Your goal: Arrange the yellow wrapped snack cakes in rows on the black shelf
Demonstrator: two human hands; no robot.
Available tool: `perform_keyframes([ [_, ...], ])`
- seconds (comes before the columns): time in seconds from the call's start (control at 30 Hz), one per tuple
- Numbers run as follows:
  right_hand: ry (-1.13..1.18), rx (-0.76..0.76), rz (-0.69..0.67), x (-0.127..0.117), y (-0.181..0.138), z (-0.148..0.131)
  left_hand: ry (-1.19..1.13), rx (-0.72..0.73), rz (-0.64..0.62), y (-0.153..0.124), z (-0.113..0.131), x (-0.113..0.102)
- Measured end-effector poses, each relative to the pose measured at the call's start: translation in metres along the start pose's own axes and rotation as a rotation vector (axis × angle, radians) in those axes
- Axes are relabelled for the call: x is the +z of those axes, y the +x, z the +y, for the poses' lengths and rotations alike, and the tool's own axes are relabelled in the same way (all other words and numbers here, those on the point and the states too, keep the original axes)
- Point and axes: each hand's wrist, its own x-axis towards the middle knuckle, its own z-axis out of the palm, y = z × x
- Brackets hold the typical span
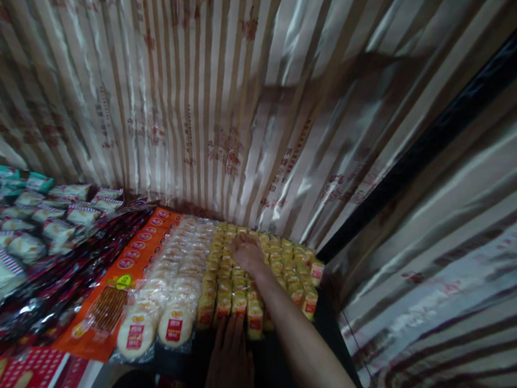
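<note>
Rows of small yellow snack packets [288, 270] stand packed together, with red and white labels on their front ends. Over the back rows, my right hand [248, 253] rests with its fingers curled down among the packets. Anything inside its grip is hidden. My left hand [228, 358] lies at the front edge, fingers stretched out and touching the front ends of the yellow rows. To the left of these, two rows of round white crackers [177, 324] in clear wrappers run from front to back.
Left of the crackers lie an orange snack bag [100, 307], dark shiny packs [71, 273] and white striped packets [58, 228]. Green packets [5, 172] sit at the far left. Printed, pleated sheeting [213, 101] hangs behind, and a dark pole [419, 154] slants at right.
</note>
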Motion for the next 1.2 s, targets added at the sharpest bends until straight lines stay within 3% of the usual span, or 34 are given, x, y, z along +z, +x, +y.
perform_keyframes([
  [0.1, 0.011, -0.024, -0.02, -0.002, 0.003, 0.001, 0.0, -0.014, 0.028, 0.001, 0.001, 0.0],
  [0.27, -0.02, -0.011, 0.136, 0.0, 0.015, 0.004, -0.012, -0.013, 0.092, 0.0, 0.001, 0.008],
  [0.43, -0.019, -0.009, -0.01, 0.004, 0.026, 0.005, -0.016, -0.005, 0.098, 0.0, 0.0, 0.01],
  [0.53, 0.039, -0.034, 0.105, -0.001, 0.017, 0.009, -0.029, -0.009, 0.072, 0.001, 0.0, 0.004],
  [0.63, 0.173, -0.066, 0.307, -0.003, -0.012, 0.017, -0.05, 0.011, 0.042, 0.0, -0.001, 0.001],
  [0.8, 0.497, -0.059, 0.618, 0.015, -0.096, 0.04, -0.091, 0.039, 0.015, -0.01, -0.004, 0.007],
  [1.0, 0.529, -0.032, 0.711, 0.047, -0.187, 0.067, -0.186, 0.082, -0.047, -0.014, -0.005, 0.006],
  [1.1, 0.484, -0.056, 0.692, 0.053, -0.208, 0.071, -0.262, 0.187, -0.089, -0.011, 0.003, 0.002],
  [1.2, 0.424, -0.104, 0.613, 0.051, -0.211, 0.069, -0.24, 0.179, -0.067, -0.006, 0.014, 0.004],
])
